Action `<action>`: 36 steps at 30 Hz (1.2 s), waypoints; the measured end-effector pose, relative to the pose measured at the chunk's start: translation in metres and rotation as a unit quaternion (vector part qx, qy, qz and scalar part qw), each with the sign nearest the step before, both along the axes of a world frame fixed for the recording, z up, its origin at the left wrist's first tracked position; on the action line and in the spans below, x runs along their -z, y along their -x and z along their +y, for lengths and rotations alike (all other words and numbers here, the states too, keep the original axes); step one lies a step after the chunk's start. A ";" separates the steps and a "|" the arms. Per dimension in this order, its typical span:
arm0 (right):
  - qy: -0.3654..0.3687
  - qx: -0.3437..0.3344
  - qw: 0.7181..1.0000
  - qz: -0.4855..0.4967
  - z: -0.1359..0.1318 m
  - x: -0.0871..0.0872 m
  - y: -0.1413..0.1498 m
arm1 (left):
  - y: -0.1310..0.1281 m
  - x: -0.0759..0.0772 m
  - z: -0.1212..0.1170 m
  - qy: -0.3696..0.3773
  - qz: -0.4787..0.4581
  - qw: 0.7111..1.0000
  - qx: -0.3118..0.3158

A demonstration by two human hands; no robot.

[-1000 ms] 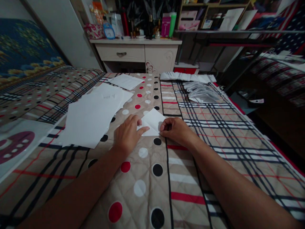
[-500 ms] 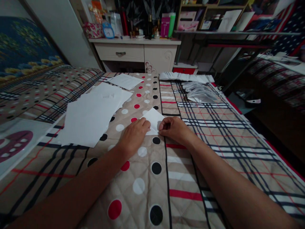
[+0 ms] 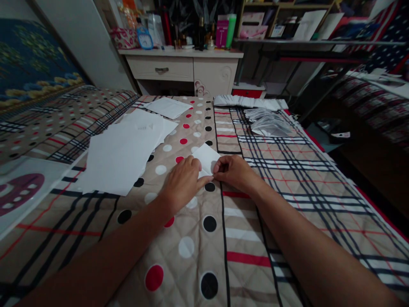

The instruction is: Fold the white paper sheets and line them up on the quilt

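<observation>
A small folded white paper (image 3: 207,157) lies on the quilted bedspread (image 3: 223,238) in the middle of the bed. My left hand (image 3: 184,181) lies over its left part, fingers stretched flat and pressing along the near edge. My right hand (image 3: 234,171) pinches the paper's right near corner with thumb and fingers closed. To the left lies a loose stack of white sheets (image 3: 121,151).
Another white sheet (image 3: 168,106) lies farther back. Piles of folded papers (image 3: 268,124) and a row of them (image 3: 249,102) sit at the far right of the bed. A dresser (image 3: 183,70) with a clock and bottles stands beyond. The bed's right edge drops to the floor.
My left hand slid right along the paper's near edge, toward my right hand. The paper now looks smaller and more covered. My right hand has barely moved.
</observation>
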State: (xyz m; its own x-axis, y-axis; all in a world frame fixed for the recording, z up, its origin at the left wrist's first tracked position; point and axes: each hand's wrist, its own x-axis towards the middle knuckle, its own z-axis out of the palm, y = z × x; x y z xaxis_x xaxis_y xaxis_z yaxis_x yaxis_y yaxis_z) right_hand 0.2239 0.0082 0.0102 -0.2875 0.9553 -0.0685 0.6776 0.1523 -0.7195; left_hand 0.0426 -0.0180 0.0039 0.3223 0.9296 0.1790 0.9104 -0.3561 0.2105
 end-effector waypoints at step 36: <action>-0.028 0.025 0.992 -0.120 -0.007 -0.013 0.007 | 0.067 -0.006 0.023 0.193 -0.211 0.957 0.038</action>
